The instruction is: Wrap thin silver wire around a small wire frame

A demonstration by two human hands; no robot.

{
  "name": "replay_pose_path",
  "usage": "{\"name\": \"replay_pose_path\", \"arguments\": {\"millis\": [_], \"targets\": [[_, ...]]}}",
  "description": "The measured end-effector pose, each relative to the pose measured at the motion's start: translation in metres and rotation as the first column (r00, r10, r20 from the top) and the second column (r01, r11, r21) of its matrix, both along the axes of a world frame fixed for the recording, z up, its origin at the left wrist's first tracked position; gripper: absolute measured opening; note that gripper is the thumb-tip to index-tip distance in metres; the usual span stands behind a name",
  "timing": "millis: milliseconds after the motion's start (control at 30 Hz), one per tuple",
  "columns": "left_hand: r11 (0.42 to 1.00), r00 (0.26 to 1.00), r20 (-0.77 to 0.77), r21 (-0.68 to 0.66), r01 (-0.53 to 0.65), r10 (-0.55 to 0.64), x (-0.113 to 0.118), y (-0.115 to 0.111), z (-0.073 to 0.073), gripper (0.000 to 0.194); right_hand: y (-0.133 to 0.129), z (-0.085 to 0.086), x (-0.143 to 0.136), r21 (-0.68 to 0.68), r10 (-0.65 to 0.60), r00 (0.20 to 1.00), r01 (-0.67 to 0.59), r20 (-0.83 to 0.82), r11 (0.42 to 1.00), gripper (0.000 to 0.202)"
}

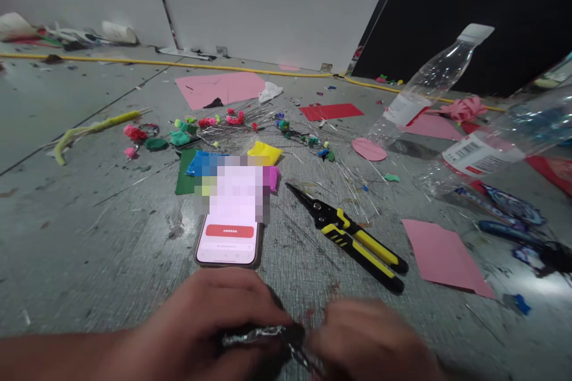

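At the bottom centre, my left hand (214,315) is closed round a dark, shiny piece (254,334) with silvery streaks. My right hand (370,339), smeared by motion, is close beside it at the piece's right end; its fingers are blurred, and what they hold cannot be made out. Just beyond my left hand lies a phone (229,241) with a lit screen, partly pixelated. Black and yellow pliers (353,244) rest on the grey floor beyond my right hand.
Blue (201,163) and yellow packets (264,153) lie behind the phone. Thin wires and coloured clay bits (181,137) are scattered farther back. Two clear bottles (442,71) stand tilted in view at the right, near pink paper (447,256). A yellow cable (201,65) crosses behind.
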State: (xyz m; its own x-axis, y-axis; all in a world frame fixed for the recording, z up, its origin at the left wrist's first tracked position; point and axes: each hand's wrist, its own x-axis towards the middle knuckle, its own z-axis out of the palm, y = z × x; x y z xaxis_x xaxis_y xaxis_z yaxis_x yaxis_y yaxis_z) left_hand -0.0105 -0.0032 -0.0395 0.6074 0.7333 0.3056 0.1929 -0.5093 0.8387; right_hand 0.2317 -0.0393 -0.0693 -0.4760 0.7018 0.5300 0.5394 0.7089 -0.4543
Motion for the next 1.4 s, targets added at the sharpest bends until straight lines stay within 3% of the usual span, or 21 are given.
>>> {"name": "replay_pose_path", "arguments": {"millis": [100, 233, 333, 500, 633, 800, 1067, 1167, 1233, 1333, 1367, 1400], "targets": [[0.998, 0.998, -0.054, -0.044, 0.035, -0.037, 0.001, -0.001, 0.004, 0.024, 0.024, 0.009, 0.002, 0.093, -0.174, 0.985, 0.173, 0.005, 0.98, 0.021], [0.993, 0.99, -0.079, -0.014, 0.116, -0.117, -0.001, -0.004, 0.01, 0.02, 0.044, 0.009, 0.009, 0.222, -0.399, 0.861, 0.341, 0.317, 0.913, 0.021], [0.98, 0.961, -0.205, 0.034, 0.196, -0.185, -0.002, -0.006, 0.013, 0.026, 0.046, 0.005, 0.012, 0.236, -0.407, 0.823, 0.337, 0.396, 0.911, 0.023], [0.977, 0.907, -0.385, 0.056, 0.207, -0.17, -0.002, -0.009, 0.012, 0.027, 0.042, 0.006, 0.007, 0.245, -0.394, 0.783, 0.312, 0.481, 0.918, 0.023], [0.975, 0.9, -0.424, 0.138, 0.175, -0.101, -0.001, -0.01, 0.004, 0.018, 0.042, 0.009, 0.001, 0.257, -0.438, 0.75, 0.355, 0.495, 0.899, 0.025], [0.973, 0.914, -0.396, 0.162, 0.166, -0.09, 0.0, -0.011, -0.002, 0.021, 0.046, 0.009, -0.006, 0.295, -0.463, 0.725, 0.358, 0.51, 0.886, 0.025], [0.979, 0.938, -0.346, 0.182, 0.088, -0.02, 0.0, -0.009, 0.005, 0.021, 0.042, 0.018, 0.005, 0.274, -0.426, 0.787, 0.333, 0.446, 0.902, 0.019], [0.977, 0.964, -0.263, 0.212, 0.033, 0.025, -0.004, -0.009, 0.006, 0.028, 0.033, 0.031, 0.007, 0.163, -0.346, 0.886, 0.309, 0.31, 0.937, 0.02], [0.977, 0.984, -0.148, 0.202, -0.064, 0.095, -0.008, -0.009, 0.001, 0.033, 0.026, 0.04, 0.006, 0.079, -0.218, 0.946, 0.205, 0.238, 0.976, 0.021], [0.981, 0.978, 0.089, -0.054, -0.184, 0.188, -0.012, -0.01, -0.005, 0.026, 0.018, 0.049, 0.004, -0.044, -0.011, 0.978, 0.02, 0.21, 0.999, 0.022], [0.971, 0.971, 0.134, -0.162, -0.176, 0.199, -0.012, -0.011, -0.005, 0.016, 0.017, 0.05, 0.004, -0.065, 0.028, 0.977, -0.015, 0.211, 0.998, 0.022], [0.948, 0.97, 0.139, -0.278, -0.155, 0.2, -0.012, -0.011, -0.003, 0.021, 0.017, 0.049, 0.004, -0.072, 0.051, 0.975, -0.036, 0.215, 0.997, 0.023]]}}
